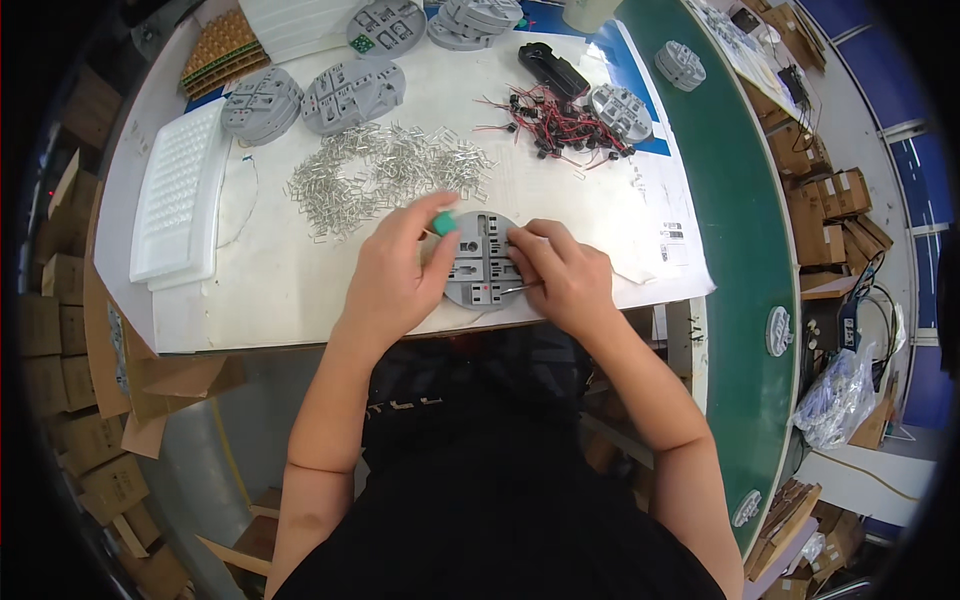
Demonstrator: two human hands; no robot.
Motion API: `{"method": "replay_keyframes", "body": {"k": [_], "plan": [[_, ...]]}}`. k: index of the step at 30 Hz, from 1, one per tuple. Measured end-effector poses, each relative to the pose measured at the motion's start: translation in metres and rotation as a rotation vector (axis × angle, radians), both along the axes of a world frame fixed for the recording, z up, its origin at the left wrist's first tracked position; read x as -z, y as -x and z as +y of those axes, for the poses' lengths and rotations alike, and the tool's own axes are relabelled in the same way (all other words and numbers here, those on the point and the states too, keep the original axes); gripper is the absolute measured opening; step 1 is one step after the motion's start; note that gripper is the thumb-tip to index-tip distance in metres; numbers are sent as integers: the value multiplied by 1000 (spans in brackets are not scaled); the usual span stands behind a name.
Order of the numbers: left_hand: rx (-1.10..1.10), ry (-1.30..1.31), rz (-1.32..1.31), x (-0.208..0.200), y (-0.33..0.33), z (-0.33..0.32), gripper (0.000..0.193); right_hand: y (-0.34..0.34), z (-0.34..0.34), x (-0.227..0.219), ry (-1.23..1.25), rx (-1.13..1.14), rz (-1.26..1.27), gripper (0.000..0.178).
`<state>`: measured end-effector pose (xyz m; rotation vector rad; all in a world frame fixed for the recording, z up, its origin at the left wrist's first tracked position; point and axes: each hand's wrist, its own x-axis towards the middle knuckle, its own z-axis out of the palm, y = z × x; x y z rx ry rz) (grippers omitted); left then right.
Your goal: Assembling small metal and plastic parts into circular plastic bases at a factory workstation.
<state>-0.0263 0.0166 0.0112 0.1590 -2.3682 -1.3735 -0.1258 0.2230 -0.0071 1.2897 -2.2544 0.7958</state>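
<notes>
A round grey plastic disc (pixel 488 268) with slots and small compartments lies at the near edge of the white work surface. My left hand (pixel 392 270) is at its left side, thumb and forefinger apart. Between those fingertips shows a small green cap-like piece (pixel 444 223); whether it is worn or held is unclear. From the right, my right hand (pixel 568 272) reaches over the disc with bent fingers closed on a thin metal tool (pixel 514 290), its tip over the lower right compartments. The tool's other end is hidden under the hand.
Beyond the disc spreads a heap of bent metal clips (pixel 375 175). Red-wired black parts (pixel 560 125) and a black case (pixel 553 70) lie back right. More grey discs (pixel 352 95) stand behind; a white tray (pixel 175 190) is left. A green bench (pixel 745 250) runs along the right.
</notes>
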Motion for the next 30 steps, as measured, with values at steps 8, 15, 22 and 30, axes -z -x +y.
{"method": "replay_keyframes", "body": {"k": [8,15,22,30], "plan": [[259,245,-262,-33,39,-4,14,0,-2,6,28,3,34,18],[308,572,-216,-30,56,5,20,2,4,-5,8,9,-188,18],[274,346,-228,-23,47,4,25,96,-12,-45,-165,212,-317,23],[203,197,-41,1,33,6,37,113,-29,-57,-511,217,-382,20]]}}
